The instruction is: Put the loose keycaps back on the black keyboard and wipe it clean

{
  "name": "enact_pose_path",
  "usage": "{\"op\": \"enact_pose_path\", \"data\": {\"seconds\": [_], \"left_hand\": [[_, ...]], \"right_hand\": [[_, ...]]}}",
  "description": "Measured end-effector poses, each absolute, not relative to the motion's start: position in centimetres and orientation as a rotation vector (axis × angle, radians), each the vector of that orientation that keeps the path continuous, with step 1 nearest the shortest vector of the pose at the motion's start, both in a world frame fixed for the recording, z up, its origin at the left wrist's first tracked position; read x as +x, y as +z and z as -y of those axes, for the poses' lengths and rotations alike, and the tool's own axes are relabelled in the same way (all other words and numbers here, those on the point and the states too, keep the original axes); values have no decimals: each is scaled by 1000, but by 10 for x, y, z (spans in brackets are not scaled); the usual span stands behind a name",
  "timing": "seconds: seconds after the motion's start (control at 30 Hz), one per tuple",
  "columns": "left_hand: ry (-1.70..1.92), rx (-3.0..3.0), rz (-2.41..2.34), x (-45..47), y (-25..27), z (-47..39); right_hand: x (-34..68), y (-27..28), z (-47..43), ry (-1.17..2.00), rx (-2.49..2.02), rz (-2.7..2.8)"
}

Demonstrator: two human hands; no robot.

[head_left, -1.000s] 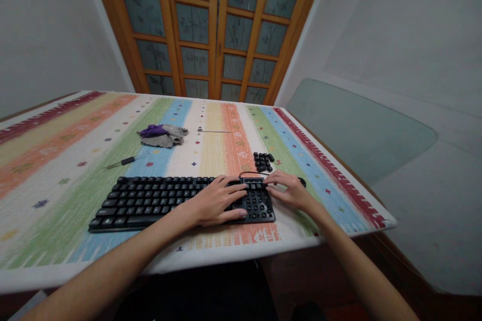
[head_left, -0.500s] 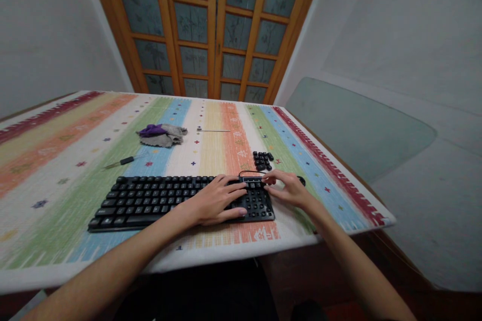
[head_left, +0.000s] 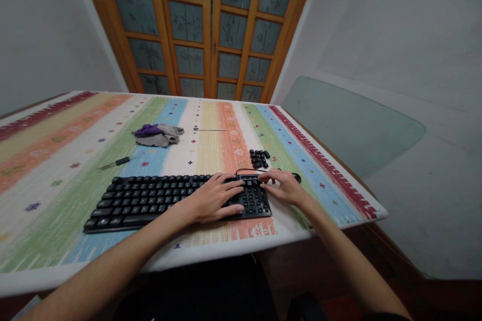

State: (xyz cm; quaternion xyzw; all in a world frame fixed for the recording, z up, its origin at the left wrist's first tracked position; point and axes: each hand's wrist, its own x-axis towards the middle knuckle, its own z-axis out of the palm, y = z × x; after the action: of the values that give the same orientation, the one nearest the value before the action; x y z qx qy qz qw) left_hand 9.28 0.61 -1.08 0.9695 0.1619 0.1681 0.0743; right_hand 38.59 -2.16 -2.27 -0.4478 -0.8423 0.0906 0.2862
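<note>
r. hand (head_left: 285, 188) curled narrow at top rt of numpad (head_left: 259, 204); can't tell if it's gripping anything; l. hand (head_left: 214, 197) spread wide on the keyboard (head_left: 146, 197), atop striped tablecloth (head_left: 48, 225); loose keycaps (head_left: 256, 165) just beyond; prob. numpad keycap work, needing steady l. hand, precise r. pinch next

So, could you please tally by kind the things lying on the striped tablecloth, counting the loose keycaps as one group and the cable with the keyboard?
Keyboard: 1
Group of loose keycaps: 1
Grey-and-purple cloth bundle: 1
Black-handled wire tool: 1
Thin rod-like tool: 1
Total: 5
</note>
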Motion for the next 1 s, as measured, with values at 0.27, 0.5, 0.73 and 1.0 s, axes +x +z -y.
{"op": "enact_pose_path", "data": {"seconds": [0.27,0.5,0.73,1.0], "left_hand": [[499,2920,-477,92,-12,-6],[517,2930,-482,91,-14,-6],[545,2944,-473,91,-15,-6],[540,2960,-456,92,-13,-7]], "right_hand": [[392,-11,16,306,-1192,2276],[436,-10,-48,153,-1501,2057],[454,-20,-86,175,-1553,2100],[423,-26,-103,185,-1484,2202]]}}
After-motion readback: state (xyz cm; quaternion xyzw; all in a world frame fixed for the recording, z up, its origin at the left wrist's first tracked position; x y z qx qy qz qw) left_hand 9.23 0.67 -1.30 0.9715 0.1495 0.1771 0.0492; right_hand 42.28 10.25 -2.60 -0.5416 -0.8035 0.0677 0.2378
